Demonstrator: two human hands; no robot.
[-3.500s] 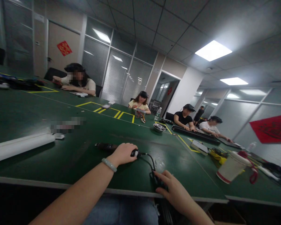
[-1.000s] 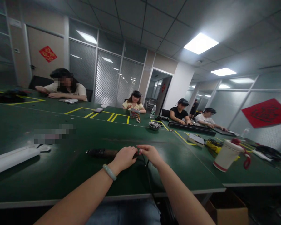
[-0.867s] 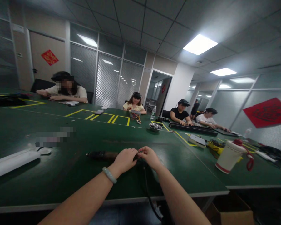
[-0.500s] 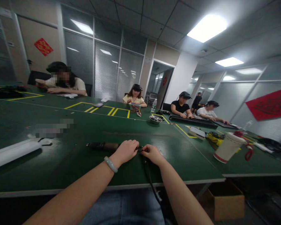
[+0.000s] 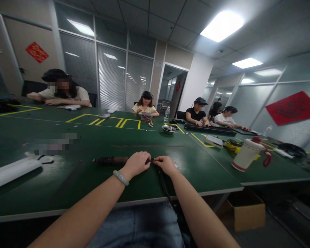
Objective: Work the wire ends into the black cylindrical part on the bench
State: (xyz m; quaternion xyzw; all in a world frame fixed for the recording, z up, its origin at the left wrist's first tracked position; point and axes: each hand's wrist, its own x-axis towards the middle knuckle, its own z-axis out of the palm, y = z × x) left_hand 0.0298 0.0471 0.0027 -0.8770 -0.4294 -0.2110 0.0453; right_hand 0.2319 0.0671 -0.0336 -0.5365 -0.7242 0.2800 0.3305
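Note:
A dark cylindrical tool point(image 5: 111, 161) with a brownish middle lies sideways on the green table. My left hand point(image 5: 138, 163), a pale bangle on its wrist, is wrapped round the tool's right end. Close to its fingertips, my right hand point(image 5: 165, 164) pinches something small and dark at that end; the fingers hide most of it. A black cable point(image 5: 164, 182) runs from below my right hand over the table's front edge.
A white roll point(image 5: 14, 172) lies at the left. Ahead is a metal bowl point(image 5: 168, 129); to the right stand a tilted-looking white cup point(image 5: 246, 155) and a white box point(image 5: 214, 141). Several people sit along the table's far side. A cardboard box point(image 5: 249, 212) is below, right.
The view has shifted slightly, so most things appear further left. Both hands stay at the tool's right end, with the fingertips now slightly closer together.

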